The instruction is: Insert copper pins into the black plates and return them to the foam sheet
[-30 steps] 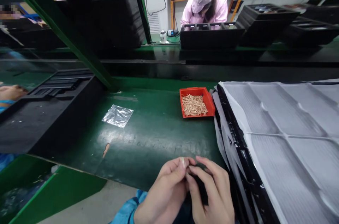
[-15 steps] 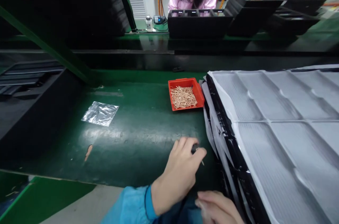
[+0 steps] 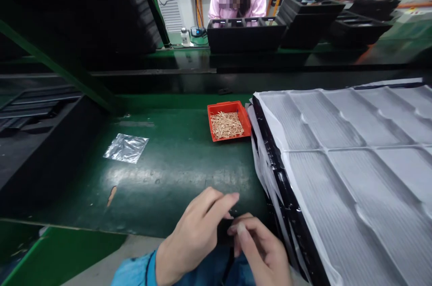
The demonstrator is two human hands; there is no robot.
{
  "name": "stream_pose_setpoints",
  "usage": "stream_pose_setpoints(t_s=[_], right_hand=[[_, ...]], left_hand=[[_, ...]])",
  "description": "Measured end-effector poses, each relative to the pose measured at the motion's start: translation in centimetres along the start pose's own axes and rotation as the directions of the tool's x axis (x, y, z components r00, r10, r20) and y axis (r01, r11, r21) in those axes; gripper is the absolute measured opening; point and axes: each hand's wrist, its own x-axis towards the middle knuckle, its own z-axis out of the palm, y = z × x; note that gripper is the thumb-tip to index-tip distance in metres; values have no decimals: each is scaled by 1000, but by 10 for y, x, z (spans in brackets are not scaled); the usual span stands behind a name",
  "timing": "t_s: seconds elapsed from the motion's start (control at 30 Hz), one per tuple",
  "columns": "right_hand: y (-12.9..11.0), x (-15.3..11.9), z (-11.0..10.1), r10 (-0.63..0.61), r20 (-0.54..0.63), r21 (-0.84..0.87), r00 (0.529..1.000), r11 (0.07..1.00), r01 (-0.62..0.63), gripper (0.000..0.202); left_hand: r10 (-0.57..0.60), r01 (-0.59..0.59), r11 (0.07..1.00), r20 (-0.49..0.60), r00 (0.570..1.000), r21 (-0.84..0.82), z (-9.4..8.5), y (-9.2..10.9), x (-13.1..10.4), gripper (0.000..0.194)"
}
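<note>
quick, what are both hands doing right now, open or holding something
Left hand: fingers bent; can't tell if closed or holding anything.
Right hand: thumb near bent fingers; can't tell if closed or holding anything.

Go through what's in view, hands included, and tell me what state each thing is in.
Left hand: fingers bent, contents unclear.
Right hand: fingers curled, contents unclear.
Red bin: open, holding tan pieces.
Plastic: flat, crinkled.
Table: surface chipped.
White sheet: creased.
Left box: open.
Bottle: upright.
</note>
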Motion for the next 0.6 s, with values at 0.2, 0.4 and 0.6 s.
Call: stream_pose_setpoints(t_s=[0.2, 0.4, 0.6], right_hand=[[-12, 10, 2, 244, 231, 319, 942, 895, -310, 47], [-17, 10, 8, 229, 240, 306, 944, 905, -297, 43], [-13, 13, 10, 182, 265, 253, 947, 934, -251, 37]], left_hand=[[196, -193, 979, -56, 979, 64, -19, 3, 7, 26], [208, -207, 970, 7, 978, 128, -24, -3, -2, 26], [172, -172, 978, 9, 985, 116, -23, -8, -7, 26]])
